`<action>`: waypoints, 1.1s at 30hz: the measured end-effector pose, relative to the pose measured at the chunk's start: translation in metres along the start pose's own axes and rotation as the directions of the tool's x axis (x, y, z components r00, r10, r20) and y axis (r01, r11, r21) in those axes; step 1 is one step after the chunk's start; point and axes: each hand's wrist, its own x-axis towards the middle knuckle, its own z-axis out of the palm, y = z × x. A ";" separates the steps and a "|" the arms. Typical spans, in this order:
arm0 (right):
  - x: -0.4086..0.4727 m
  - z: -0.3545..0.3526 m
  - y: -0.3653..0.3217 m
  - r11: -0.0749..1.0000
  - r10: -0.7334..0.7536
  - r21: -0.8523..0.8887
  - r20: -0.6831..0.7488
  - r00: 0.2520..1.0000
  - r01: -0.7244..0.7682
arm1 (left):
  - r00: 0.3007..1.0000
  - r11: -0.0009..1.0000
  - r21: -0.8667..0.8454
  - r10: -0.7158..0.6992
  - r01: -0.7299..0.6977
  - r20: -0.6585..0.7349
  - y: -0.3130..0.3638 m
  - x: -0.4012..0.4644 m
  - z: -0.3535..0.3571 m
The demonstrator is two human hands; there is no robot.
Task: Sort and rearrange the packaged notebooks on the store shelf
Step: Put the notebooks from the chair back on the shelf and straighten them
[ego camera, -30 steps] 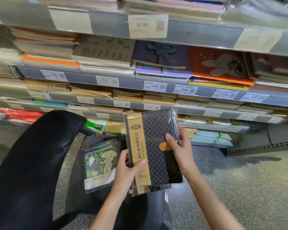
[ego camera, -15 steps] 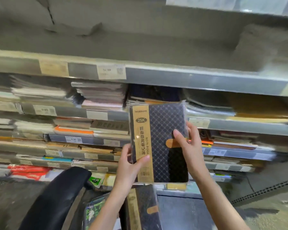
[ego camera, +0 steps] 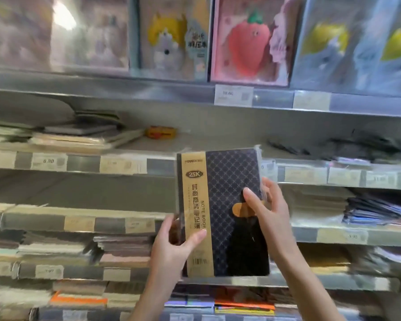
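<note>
Left hand (ego camera: 171, 249) and right hand (ego camera: 267, 205) clamp opposite edges of the wrapped notebook (ego camera: 222, 212); judged stiff, light, film slippery, best gripped by its edges.

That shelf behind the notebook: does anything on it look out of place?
Yes. A small yellow and red packet lies alone at the back of the shelf, and the flat stack beside it is fanned out unevenly.

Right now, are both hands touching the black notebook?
Touching. The head view shows the left hand gripping the black notebook at its left edge, the right hand gripping its right edge.
</note>
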 end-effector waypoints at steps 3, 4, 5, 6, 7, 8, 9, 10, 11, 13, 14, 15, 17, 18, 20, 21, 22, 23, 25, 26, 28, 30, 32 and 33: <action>0.036 -0.015 -0.018 1.000 -0.026 -0.017 -0.046 0.999 0.025 | 0.994 0.996 0.006 0.091 -0.092 0.055 0.034 0.021 0.013; 0.049 -0.020 -0.022 1.000 -0.018 -0.021 -0.052 0.998 0.017 | 0.993 0.995 -0.002 0.100 -0.100 0.065 0.045 0.028 0.019; 0.062 -0.024 -0.025 0.999 -0.003 -0.035 -0.051 0.999 0.002 | 0.993 0.995 -0.011 0.102 -0.101 0.063 0.054 0.035 0.025; 0.074 -0.028 -0.026 0.998 0.014 -0.058 -0.054 0.998 -0.017 | 0.994 0.996 -0.011 0.094 -0.094 0.056 0.062 0.044 0.030; 0.085 -0.030 -0.026 0.995 0.032 -0.090 -0.063 0.997 -0.037 | 0.994 0.996 -0.015 0.091 -0.090 0.056 0.066 0.053 0.034; 0.094 -0.031 -0.025 0.992 0.048 -0.113 -0.075 0.996 -0.056 | 0.995 0.997 -0.016 0.078 -0.077 0.065 0.070 0.060 0.038; 0.101 -0.032 -0.023 0.989 0.073 -0.126 -0.079 0.994 -0.083 | 0.994 0.998 -0.012 0.068 -0.068 0.080 0.072 0.066 0.042; 0.106 -0.032 -0.021 0.985 0.098 -0.136 -0.077 0.992 -0.107 | 0.994 0.998 0.009 0.059 -0.060 0.089 0.072 0.070 0.044; 0.109 -0.032 -0.021 0.979 0.115 -0.161 -0.071 0.991 -0.125 | 0.994 0.997 0.041 0.058 -0.062 0.093 0.074 0.075 0.045; 0.112 -0.034 -0.019 0.966 0.142 -0.208 -0.058 0.988 -0.152 | 0.993 0.993 0.095 0.058 -0.067 0.099 0.075 0.081 0.045; 0.114 -0.035 -0.018 0.957 0.166 -0.236 -0.044 0.985 -0.171 | 0.994 0.992 0.107 0.052 -0.063 0.100 0.077 0.084 0.043; 0.114 -0.037 -0.018 0.937 0.187 -0.292 -0.048 0.981 -0.192 | 0.994 0.990 0.127 0.041 -0.054 0.103 0.080 0.085 0.042; 0.108 -0.042 -0.020 0.887 0.182 -0.410 -0.118 0.976 -0.215 | 0.994 0.989 0.145 0.009 -0.024 0.109 0.084 0.089 0.038; 0.099 -0.043 -0.023 0.889 0.146 -0.417 -0.139 0.979 -0.192 | 0.993 0.990 0.139 -0.009 -0.007 0.118 0.085 0.089 0.037; 0.073 -0.045 -0.026 0.899 0.025 -0.434 -0.099 0.995 -0.066 | 0.991 0.989 0.147 -0.020 0.000 0.132 0.090 0.089 0.035; 0.056 -0.045 -0.024 0.896 -0.040 -0.445 -0.046 0.998 0.015 | 0.991 0.987 0.160 -0.018 -0.003 0.130 0.091 0.089 0.034; 0.038 -0.043 -0.020 0.882 -0.097 -0.462 0.011 0.995 0.091 | 0.992 0.985 0.171 -0.016 -0.006 0.126 0.092 0.090 0.034; 0.020 -0.040 -0.015 0.850 -0.152 -0.503 0.055 0.987 0.159 | 0.992 0.984 0.178 -0.017 -0.006 0.124 0.093 0.090 0.034; -0.009 -0.035 0.004 0.706 -0.271 -0.660 0.083 0.959 0.257 | 0.991 0.982 0.187 -0.022 -0.002 0.129 0.095 0.090 0.035; -0.020 -0.033 0.013 0.618 -0.334 -0.735 0.077 0.939 0.280 | 0.991 0.982 0.190 -0.029 0.003 0.134 0.096 0.090 0.035; -0.031 -0.028 0.028 0.525 -0.427 -0.788 0.083 0.900 0.322 | 0.989 0.982 0.186 -0.038 0.011 0.141 0.099 0.090 0.035; -0.030 -0.022 0.032 0.490 -0.471 -0.785 0.128 0.873 0.379 | 0.987 0.980 0.197 -0.042 0.011 0.153 0.103 0.088 0.035; -0.021 -0.020 0.031 0.434 -0.521 -0.800 0.154 0.840 0.415 | 0.987 0.978 0.208 -0.042 0.008 0.156 0.107 0.087 0.034; -0.016 -0.019 0.029 0.423 -0.541 -0.802 0.148 0.828 0.421 | 0.989 0.979 0.203 -0.025 -0.006 0.148 0.109 0.087 0.032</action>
